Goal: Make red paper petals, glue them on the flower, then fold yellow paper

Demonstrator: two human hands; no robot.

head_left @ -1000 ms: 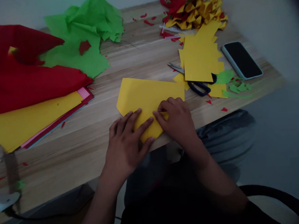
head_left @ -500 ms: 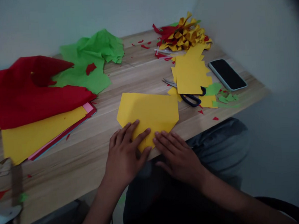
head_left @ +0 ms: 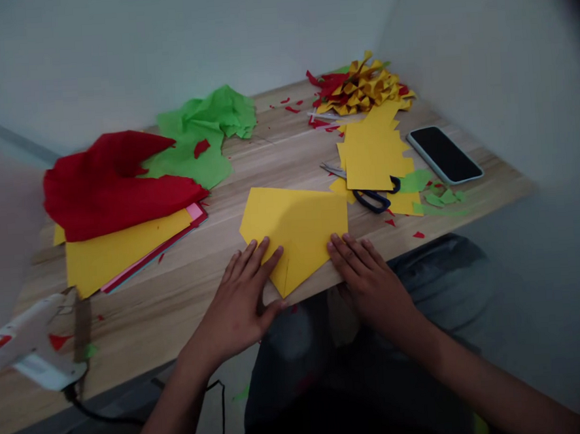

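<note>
A yellow sheet of paper (head_left: 300,219) lies flat at the table's front edge, its near corners folded in so that it comes to a point toward me. My left hand (head_left: 243,292) rests on its left folded edge with the fingers stretched out. On the right edge, my right hand (head_left: 369,274) presses with extended fingertips; its thumb is hidden. Neither hand grips anything. Just beyond the paper's right corner are dark-handled scissors (head_left: 373,201), partly under a stack of yellow paper pieces (head_left: 372,156).
A white glue gun (head_left: 37,344) with a cord stands at the left front. Red crepe paper (head_left: 115,182) covers coloured sheets (head_left: 120,253), beside green crepe paper (head_left: 193,157). A phone (head_left: 445,154) and green scraps (head_left: 443,198) lie right; folded yellow paper pieces (head_left: 368,88) are heaped behind.
My right hand has slid outward from the paper's near point to its right edge. My left hand stays on the left edge. The camera view has shifted left, showing more of the glue gun.
</note>
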